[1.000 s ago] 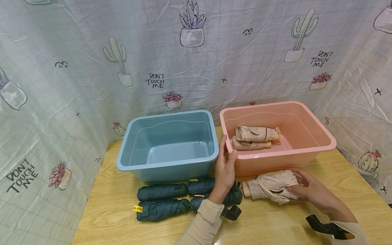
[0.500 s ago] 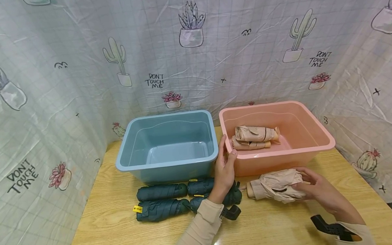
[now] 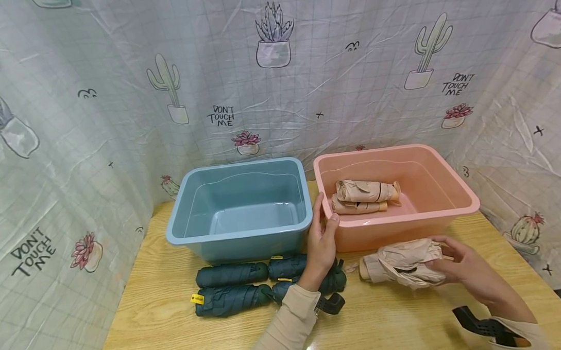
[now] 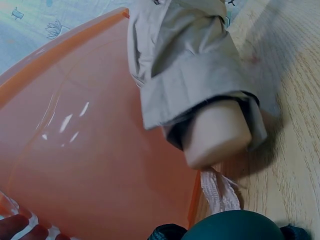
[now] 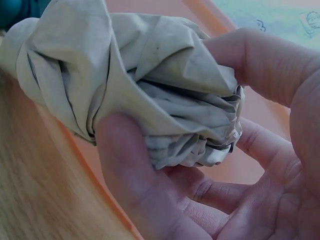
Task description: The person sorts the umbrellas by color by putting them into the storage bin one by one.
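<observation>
A loosely folded beige umbrella (image 3: 395, 258) lies in front of the pink bin (image 3: 403, 232), its handle end pointing left. My right hand (image 3: 462, 266) holds the umbrella's right end, thumb and fingers around the bunched fabric (image 5: 165, 100) in the right wrist view. The left hand (image 3: 322, 245) grips the pink bin's front left corner, thumb over the rim. In the left wrist view the beige handle (image 4: 220, 135) and its pale strap (image 4: 220, 192) show beside the bin wall. Two rolled beige umbrellas (image 3: 366, 191) lie stacked inside the bin, toward its left side.
A blue bin (image 3: 241, 235) with nothing in it stands left of the pink one. Several dark green folded umbrellas (image 3: 231, 300) lie in two rows before it, partly hidden by the left forearm. A patterned curtain (image 3: 277, 92) hangs behind the wooden table (image 3: 160, 323).
My right hand has shifted right, drawing the beige umbrella along with it, away from the green ones. The left hand has stayed at the pink bin's corner.
</observation>
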### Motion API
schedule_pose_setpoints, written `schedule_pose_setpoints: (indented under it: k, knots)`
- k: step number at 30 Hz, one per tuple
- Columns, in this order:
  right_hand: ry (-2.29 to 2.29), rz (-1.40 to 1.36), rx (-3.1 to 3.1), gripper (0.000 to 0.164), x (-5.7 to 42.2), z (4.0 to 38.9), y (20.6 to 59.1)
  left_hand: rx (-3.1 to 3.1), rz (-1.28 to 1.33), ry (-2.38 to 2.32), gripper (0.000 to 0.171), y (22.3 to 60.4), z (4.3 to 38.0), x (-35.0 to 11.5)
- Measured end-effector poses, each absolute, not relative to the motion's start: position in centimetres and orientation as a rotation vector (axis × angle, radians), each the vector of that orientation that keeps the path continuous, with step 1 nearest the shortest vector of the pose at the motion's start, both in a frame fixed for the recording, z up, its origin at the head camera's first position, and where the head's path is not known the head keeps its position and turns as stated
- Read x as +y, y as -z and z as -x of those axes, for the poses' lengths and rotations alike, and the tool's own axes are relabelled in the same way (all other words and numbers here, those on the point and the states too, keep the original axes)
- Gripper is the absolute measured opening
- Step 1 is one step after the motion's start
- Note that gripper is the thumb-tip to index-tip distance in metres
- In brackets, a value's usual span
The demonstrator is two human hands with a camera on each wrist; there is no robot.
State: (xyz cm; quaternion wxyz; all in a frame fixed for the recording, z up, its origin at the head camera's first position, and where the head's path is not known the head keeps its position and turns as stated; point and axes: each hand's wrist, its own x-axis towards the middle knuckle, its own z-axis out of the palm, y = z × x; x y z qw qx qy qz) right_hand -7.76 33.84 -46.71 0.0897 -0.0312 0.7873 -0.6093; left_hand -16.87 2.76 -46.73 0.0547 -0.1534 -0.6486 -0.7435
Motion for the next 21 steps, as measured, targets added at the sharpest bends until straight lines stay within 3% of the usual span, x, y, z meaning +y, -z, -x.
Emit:
schedule_pose_setpoints:
  k: [21]
  knots:
    - [1.748, 0.245, 2.464, 0.056, 34.9, 6.7, 42.7, -1.97, 0.458, 2.264, 0.06, 46.8, 16.9, 2.7]
